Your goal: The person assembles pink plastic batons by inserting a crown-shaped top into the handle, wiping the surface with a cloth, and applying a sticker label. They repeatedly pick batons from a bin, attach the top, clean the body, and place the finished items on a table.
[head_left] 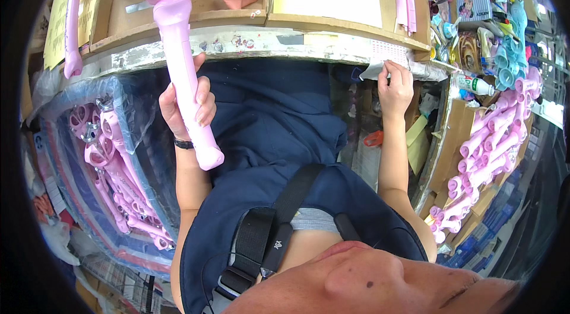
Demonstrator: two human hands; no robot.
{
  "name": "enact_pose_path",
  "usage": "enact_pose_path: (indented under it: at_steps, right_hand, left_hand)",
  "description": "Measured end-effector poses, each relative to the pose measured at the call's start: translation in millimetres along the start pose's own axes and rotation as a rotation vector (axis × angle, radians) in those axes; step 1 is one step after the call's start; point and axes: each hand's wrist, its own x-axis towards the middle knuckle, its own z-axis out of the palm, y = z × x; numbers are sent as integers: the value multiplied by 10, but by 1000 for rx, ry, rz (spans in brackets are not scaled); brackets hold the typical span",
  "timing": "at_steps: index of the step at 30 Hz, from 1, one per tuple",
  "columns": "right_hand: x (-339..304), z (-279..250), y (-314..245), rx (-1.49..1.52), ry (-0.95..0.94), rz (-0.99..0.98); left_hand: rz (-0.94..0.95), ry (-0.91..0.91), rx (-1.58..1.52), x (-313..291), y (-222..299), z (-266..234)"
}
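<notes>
Pink plastic wand (178,35), held out across the edge of the counter (320,46), sits clamped in the left hand (171,113), probably gripped by its shaft because that part is narrower; the right hand (396,91) pinches a dotted sheet (389,52) at that edge, where paper seems easier to grasp.
</notes>
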Motion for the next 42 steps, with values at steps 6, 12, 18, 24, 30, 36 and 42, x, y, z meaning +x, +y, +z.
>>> enact_pose_path:
  at_steps: [6, 12, 18, 24, 30, 36, 42]
  right_hand:
    - [-1, -15, 38, 71, -11, 14]
    - [19, -45, 63, 55, -74, -15]
    - [96, -95, 135, 226, -99, 23]
    - [128, -127, 180, 431, -261, 330]
    - [254, -118, 368, 458, -493, 366]
    - [270, -70, 552, 526, -566, 415]
    - [206, -52, 578, 539, -538, 445]
  left_hand:
    - [0, -5, -3, 5, 6, 13]
    - [7, 7, -3, 6, -1, 12]
    - [-18, -40, 53, 7, 16, 11]
    - [-4, 37, 34, -11, 1, 36]
    - [-66, 82, 35, -36, -4, 116]
    - [-51, 198, 171, -27, -50, 173]
    - [-57, 196, 136, 4, -69, 223]
